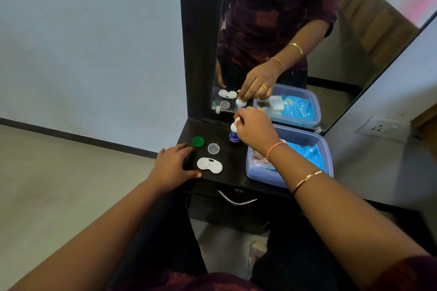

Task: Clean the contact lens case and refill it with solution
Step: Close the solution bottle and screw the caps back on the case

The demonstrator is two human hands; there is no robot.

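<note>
Now right hand (pixel 254 129) pinches the bottle (pixel 234 134) top, left hand (pixel 173 166) lies flat on the table (pixel 233 170); a hard tug could topple it.

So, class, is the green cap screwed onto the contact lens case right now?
No, the green cap lies loose on the tabletop, apart from the white lens case.

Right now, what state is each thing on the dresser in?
lens case: uncapped, lying flat.
green cap: off, loose.
clear cap: off, loose.
solution bottle: upright, top pinched by right hand.
left hand: open, resting beside lens case.
tub: lidless.
drawer: closed.
</note>
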